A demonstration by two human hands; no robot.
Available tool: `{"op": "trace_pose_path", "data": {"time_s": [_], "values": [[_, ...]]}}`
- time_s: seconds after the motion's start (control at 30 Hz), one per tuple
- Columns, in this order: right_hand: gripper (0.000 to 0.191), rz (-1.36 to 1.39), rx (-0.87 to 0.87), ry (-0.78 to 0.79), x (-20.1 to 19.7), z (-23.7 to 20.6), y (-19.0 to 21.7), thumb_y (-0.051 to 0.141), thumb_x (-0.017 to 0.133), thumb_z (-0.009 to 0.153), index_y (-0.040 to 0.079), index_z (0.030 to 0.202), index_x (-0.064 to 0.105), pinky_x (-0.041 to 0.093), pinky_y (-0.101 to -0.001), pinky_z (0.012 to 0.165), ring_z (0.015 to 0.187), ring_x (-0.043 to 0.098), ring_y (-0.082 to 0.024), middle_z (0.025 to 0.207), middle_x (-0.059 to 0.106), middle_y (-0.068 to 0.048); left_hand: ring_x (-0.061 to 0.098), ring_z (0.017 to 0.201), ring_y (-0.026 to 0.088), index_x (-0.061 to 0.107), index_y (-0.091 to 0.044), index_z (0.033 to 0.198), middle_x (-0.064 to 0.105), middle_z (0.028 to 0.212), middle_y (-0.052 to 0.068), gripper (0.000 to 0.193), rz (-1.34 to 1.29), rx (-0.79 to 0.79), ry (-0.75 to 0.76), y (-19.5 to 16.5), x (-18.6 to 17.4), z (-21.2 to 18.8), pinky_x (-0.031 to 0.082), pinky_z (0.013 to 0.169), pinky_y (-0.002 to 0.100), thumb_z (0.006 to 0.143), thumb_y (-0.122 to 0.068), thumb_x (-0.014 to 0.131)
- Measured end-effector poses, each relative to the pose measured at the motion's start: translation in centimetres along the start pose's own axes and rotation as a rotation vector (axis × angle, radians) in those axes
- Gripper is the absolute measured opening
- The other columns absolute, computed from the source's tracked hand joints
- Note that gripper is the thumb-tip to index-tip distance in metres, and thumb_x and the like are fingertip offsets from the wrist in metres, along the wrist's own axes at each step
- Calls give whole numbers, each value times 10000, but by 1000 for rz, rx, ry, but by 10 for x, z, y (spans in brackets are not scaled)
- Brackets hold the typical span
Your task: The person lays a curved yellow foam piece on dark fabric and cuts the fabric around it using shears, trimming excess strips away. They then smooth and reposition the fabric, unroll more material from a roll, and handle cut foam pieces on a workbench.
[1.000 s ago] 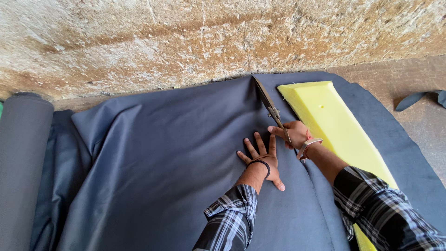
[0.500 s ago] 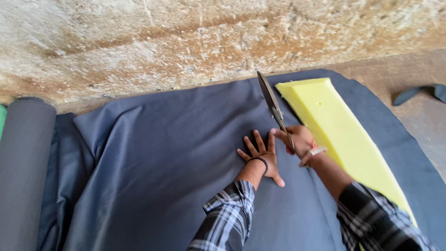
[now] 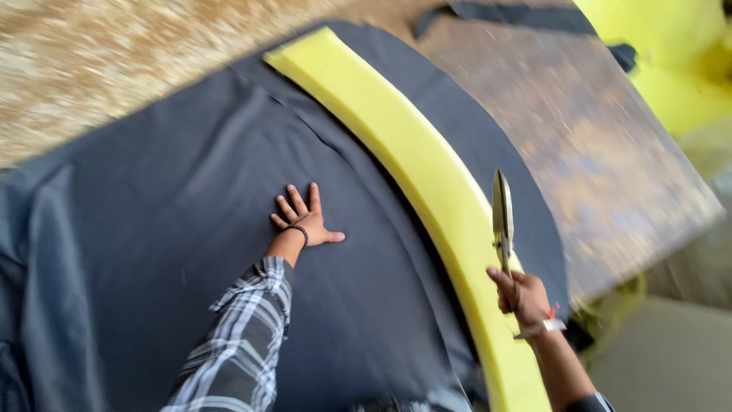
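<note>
Since the earlier frame the right hand (image 3: 524, 299) has lifted the scissors (image 3: 502, 221) off the dark cloth (image 3: 191, 229) and carried them toward the lower right of the frame, over the yellow foam strip (image 3: 412, 164), and the view has swung so the foam now runs diagonally from the upper middle down to the bottom edge.

The right hand's grip is closed around the scissor handles, fingers curled tight, with the blades pointing straight up and shut together. The scissors are one long metal pair, dull grey with a slightly brassy sheen, blurred by motion. A pale band sits on the right wrist.

The left hand (image 3: 303, 221) lies flat near the centre of the frame, palm down on the cloth with fingers spread and thumb out to the right; its grip holds nothing. A dark band circles its wrist, and a black-and-white checked sleeve (image 3: 240, 343) runs down to the bottom edge.

The cloth is a single large sheet of dark grey-blue fabric, with soft folds at the left and a long cut or seam line running just left of the foam. One foam strip lies on it, bright yellow and thick. A worn brown surface (image 3: 602, 145) shows at the upper right, with more yellow material (image 3: 679, 53) in the top right corner.
</note>
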State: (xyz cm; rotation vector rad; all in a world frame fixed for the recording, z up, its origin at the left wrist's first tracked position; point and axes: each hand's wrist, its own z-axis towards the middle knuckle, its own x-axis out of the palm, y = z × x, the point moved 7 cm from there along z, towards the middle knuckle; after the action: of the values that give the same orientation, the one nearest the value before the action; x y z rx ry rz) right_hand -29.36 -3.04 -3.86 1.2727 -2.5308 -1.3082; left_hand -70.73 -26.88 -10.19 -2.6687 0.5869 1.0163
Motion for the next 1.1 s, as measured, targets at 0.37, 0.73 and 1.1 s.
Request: {"op": "trace_pose_path", "data": {"time_s": [0.37, 0.73, 1.1], "values": [[509, 271, 143, -287, -116, -180, -209, 486, 773, 860, 43, 702, 578, 384, -301, 426, 426, 471, -132, 534, 528, -43, -259, 1508, 549, -213, -237, 1627, -320, 1657, 248, 1454, 325, 448, 96, -145, 232, -225, -65, 1148, 766, 704, -695, 813], [555, -9, 274, -215, -190, -218, -272, 557, 764, 832, 14, 763, 678, 437, -317, 495, 475, 519, -145, 565, 565, -53, -296, 1510, 513, -253, -266, 1606, -347, 1655, 210, 1492, 354, 393, 68, -163, 264, -234, -85, 1158, 736, 670, -728, 813], [593, -767, -42, 0, -274, -77, -215, 670, 662, 818, 123, 1013, 785, 554, -462, 860, 948, 724, -361, 952, 767, -156, 481, 1406, 408, 520, -248, 1516, 470, 1548, 185, 757, -142, 54, -362, -199, 224, -217, 441, 1152, 486, 799, -288, 758]]}}
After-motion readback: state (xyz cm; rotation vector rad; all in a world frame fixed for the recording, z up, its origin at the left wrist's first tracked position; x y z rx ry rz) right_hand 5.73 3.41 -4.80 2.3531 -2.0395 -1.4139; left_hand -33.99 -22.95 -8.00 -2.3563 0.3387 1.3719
